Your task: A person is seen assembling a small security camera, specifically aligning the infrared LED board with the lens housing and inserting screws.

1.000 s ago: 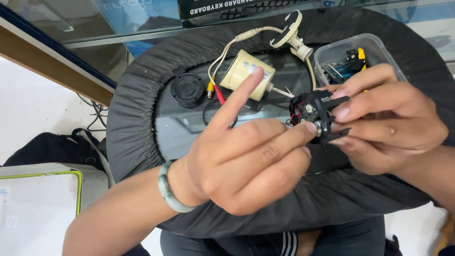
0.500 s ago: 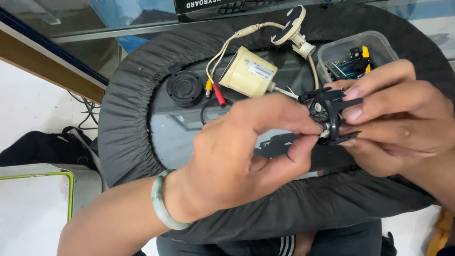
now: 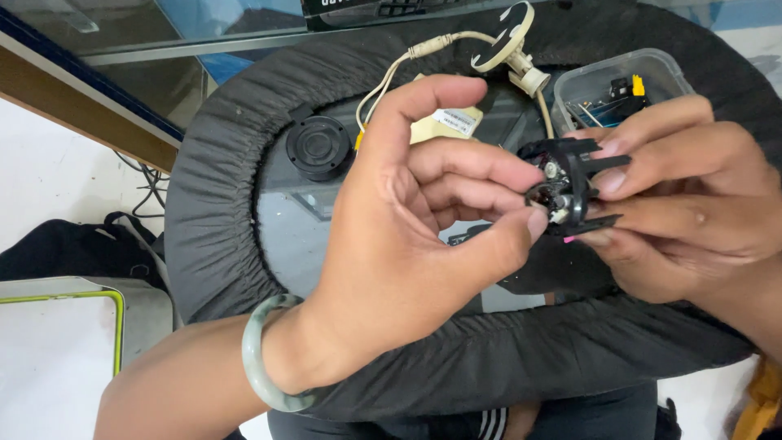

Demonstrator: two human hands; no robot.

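Both grips clenched on a small black round part (image 3: 570,189): my right hand (image 3: 692,204) pinches its frame, my left hand (image 3: 407,236) thumb and fingertips press its centre, above the tabletop (image 3: 277,236). Inner bits too small to make out, left fingers cover half. Behind: cream wired box (image 3: 444,122), black disc (image 3: 318,147), clear tub (image 3: 619,85).

At the centre right of the frame, the small round part (image 3: 566,191) sits between the left hand (image 3: 407,244) and the right hand (image 3: 684,195). Above them lie the cable (image 3: 391,73) and, upper right, the plastic box (image 3: 570,94). The round cap (image 3: 318,147) lies left of centre on the tray (image 3: 220,204).
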